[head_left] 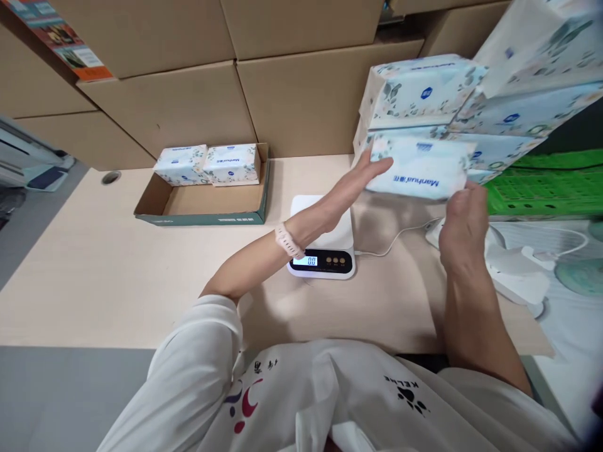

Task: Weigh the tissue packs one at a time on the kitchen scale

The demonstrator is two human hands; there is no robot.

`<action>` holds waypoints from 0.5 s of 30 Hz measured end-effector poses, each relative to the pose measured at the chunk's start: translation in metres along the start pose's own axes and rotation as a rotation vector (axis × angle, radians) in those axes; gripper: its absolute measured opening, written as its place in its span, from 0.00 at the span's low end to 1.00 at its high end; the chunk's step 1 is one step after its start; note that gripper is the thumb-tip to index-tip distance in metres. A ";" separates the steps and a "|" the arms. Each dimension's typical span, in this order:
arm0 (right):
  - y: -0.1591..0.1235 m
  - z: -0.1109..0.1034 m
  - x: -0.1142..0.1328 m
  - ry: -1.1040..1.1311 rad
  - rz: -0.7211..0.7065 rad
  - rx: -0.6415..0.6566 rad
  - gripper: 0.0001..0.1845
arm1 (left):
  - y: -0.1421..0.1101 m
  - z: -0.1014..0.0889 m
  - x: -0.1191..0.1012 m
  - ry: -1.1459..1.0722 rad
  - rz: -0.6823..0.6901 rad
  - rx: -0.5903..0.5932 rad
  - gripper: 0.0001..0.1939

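A pack of tissues (419, 166) with a pale blue floral wrapper is gripped between my two hands at the right. My left hand (370, 166) clasps its left end, thumb across the top face. At the opposite end, my right hand (465, 216) grips the lower right corner, its fingertips partly hidden. Stacked tissue packs (414, 94) stand just behind the held one. Under my left forearm lies a white kitchen scale (342, 232), its lit display reading 0.0.
A shallow green cardboard box (211, 218) at the left holds two tissue packs (233, 166). Large cartons (311, 100) line the back. A green plastic crate (546, 188) and a white device (513, 270) stand right. A white cable (398, 242) runs from the scale.
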State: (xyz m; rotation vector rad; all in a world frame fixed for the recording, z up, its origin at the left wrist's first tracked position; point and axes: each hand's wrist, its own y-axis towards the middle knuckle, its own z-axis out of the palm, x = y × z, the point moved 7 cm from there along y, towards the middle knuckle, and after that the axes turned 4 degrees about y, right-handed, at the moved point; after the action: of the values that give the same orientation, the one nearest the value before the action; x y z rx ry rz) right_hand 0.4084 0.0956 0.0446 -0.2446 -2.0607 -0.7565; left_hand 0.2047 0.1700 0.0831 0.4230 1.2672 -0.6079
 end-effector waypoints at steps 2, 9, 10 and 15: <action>-0.012 0.008 0.029 0.268 -0.148 0.099 0.43 | -0.037 -0.006 -0.041 0.076 0.132 -0.051 0.38; -0.066 0.037 0.102 0.344 -0.384 0.370 0.38 | -0.149 -0.046 -0.070 0.155 0.088 -0.190 0.25; -0.071 0.043 0.102 0.331 -0.374 0.384 0.37 | -0.155 -0.053 -0.063 0.150 0.054 -0.217 0.27; -0.079 0.065 0.081 0.353 -0.284 0.428 0.32 | -0.154 -0.068 -0.039 0.107 -0.034 -0.250 0.33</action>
State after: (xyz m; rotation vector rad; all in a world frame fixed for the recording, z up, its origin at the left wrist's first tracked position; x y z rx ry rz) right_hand 0.2821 0.0631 0.0506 0.4024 -1.8775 -0.4626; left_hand 0.0484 0.0996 0.1090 0.2287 1.4354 -0.4521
